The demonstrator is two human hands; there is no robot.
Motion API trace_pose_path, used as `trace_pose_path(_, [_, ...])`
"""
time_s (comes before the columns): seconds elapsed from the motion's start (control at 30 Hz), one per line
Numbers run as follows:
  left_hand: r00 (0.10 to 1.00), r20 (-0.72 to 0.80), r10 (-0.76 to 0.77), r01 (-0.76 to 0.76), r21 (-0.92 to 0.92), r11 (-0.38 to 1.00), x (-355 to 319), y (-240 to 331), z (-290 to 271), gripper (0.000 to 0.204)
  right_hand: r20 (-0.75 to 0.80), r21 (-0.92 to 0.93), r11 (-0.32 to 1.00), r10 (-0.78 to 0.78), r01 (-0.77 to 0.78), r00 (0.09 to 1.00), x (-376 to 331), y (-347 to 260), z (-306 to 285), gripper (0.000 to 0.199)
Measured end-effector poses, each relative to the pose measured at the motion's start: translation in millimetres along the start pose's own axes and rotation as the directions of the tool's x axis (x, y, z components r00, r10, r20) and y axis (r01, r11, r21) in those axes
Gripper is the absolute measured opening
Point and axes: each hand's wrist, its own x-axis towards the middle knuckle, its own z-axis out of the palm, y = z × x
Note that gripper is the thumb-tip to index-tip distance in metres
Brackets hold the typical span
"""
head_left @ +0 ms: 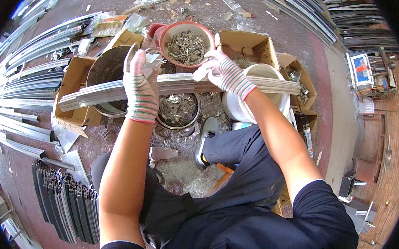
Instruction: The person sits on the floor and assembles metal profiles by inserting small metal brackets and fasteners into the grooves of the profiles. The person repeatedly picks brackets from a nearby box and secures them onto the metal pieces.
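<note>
Both my hands wear white knit gloves with coloured stripes. My left hand [141,87] is closed, with a few small shiny metal pieces [153,60] held at its fingers and thumb. My right hand [227,73] has its fingers drawn together at the tips; whatever is pinched there is pale and too small to name. Beneath both hands a stack of long grey strips [176,85] lies crosswise over the containers. Just beyond the hands stands a red-rimmed bucket [211,34] heaped with small metal parts [186,47]. A round metal pot [199,106] with more metal pieces sits nearer me.
A white bucket [232,107] and an open cardboard box [244,43] stand at the right. On the left are a dark round drum [106,66] and another cardboard box [70,81]. Long metal profiles [40,67] cover the far-left floor; bundled dark profiles [67,200] lie near left.
</note>
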Motion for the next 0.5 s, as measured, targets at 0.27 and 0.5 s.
trace_pose_path(0.27, [1.000,0.014,0.028,-0.027,-0.064,0.998,-3,7,0,0.056,0.351,-0.376,0.702,-0.496,0.605,0.794,0,20,-2,0.040])
trace_pose_path(0.5, [1.000,0.001,0.020,-0.020,-0.085,0.996,-1,15,-5,0.054,0.396,-0.374,0.730,-0.432,0.573,0.810,-12,43,-2,0.036])
